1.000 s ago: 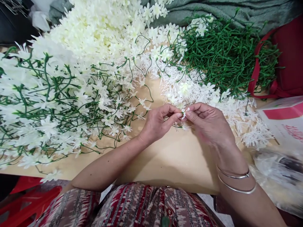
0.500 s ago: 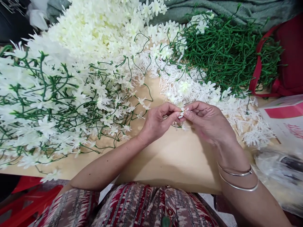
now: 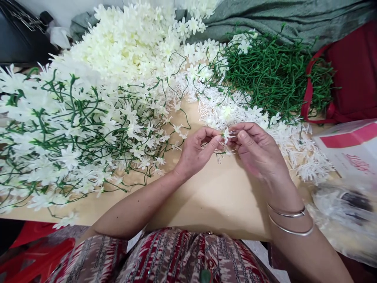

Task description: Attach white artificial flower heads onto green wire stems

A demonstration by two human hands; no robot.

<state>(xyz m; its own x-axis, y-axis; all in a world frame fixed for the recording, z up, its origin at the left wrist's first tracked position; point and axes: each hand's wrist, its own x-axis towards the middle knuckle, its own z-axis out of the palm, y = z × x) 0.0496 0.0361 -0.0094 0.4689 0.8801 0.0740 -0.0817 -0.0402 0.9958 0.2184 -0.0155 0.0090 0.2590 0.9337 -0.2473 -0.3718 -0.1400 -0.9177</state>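
My left hand (image 3: 196, 151) is closed in a pinch on the green stem of a small white artificial flower (image 3: 226, 135). Thin white stamens stick out of the flower towards the right. Close beside it is my right hand (image 3: 259, 151), its thumb drawn back from the bent forefinger and its fingers apart. More white stamen tips show just below the flower, between the hands. Behind both hands lies a heap of loose white stamens (image 3: 244, 114). Finished-looking white flowers on green stems (image 3: 112, 129) are piled to the left.
Loose white blossoms (image 3: 126, 43) are heaped at the back, and bare green stems (image 3: 265, 74) at the back right. A red bag (image 3: 353, 74), a white-and-pink packet (image 3: 350, 145) and a clear plastic bag (image 3: 344, 216) line the right side of the wooden table (image 3: 206, 204).
My right thumb and forefinger have come off the flower and parted. The flower now shows its stamens, while my left hand keeps its pinch. The view has shifted slightly.
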